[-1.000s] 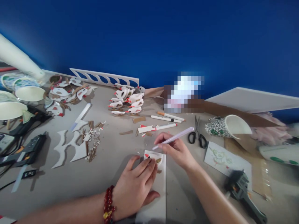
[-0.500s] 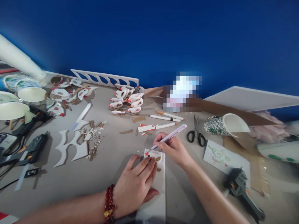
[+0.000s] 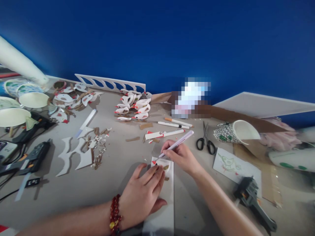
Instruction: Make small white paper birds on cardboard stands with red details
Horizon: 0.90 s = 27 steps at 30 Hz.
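Note:
My right hand [image 3: 180,158] pinches a pale lilac pen [image 3: 178,142], its tip down at the far end of a white foam board strip [image 3: 163,216]. A small bird cutout [image 3: 166,163] with a red beak and a brown wing patch lies on that strip. My left hand [image 3: 146,186] rests over the cutout and strip, fingers stretched out and pressing down, hiding part of the bird. A red bead bracelet [image 3: 115,213] circles my left wrist.
Finished birds [image 3: 141,106] stand beyond my hands, near markers [image 3: 174,125]. Black-handled scissors [image 3: 206,142], a paper cup [image 3: 237,131] and a glue gun [image 3: 253,200] lie right. Left are foam offcuts [image 3: 83,155], scraps [image 3: 98,144] and another glue gun [image 3: 36,155].
The view has shifted very slightly. Both hands keep nearly the same place, the pen tip still at the cutout's edge.

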Tool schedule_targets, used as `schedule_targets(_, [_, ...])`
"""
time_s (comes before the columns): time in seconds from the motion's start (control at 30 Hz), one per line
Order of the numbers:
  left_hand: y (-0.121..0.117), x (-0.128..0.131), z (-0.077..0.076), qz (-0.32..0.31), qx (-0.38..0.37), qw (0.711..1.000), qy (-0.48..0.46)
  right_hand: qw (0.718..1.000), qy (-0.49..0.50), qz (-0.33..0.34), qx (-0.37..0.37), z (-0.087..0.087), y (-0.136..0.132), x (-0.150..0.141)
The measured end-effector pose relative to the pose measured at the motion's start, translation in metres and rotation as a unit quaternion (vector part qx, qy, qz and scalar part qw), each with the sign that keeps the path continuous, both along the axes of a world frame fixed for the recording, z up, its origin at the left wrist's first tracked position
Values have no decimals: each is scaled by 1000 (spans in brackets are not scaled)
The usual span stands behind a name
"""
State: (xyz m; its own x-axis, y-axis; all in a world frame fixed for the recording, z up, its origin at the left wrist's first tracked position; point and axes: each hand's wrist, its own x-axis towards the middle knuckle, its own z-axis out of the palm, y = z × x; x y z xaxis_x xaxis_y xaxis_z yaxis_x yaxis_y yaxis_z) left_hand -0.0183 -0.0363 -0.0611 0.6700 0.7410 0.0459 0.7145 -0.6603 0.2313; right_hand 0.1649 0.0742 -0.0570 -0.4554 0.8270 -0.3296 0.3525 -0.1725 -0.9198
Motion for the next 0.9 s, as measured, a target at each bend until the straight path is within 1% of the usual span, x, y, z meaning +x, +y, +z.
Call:
schedule_targets(0.3, [0,0,0,-4,-2,1000,1,1000,-4,-1,0,0,1,1])
schedule_targets(0.57, [1,0,1,-6,-4,1000,6,1000,18,10,0,-1,1,4])
schedule_targets(0.7, [1,0,1,-8,-7,1000,9,1000,28,3,-9,-1,1,5])
schedule_targets(0.9, [2,0,1,-7,-4,1000,3,999,34,-3,-3,-1,-1,7])
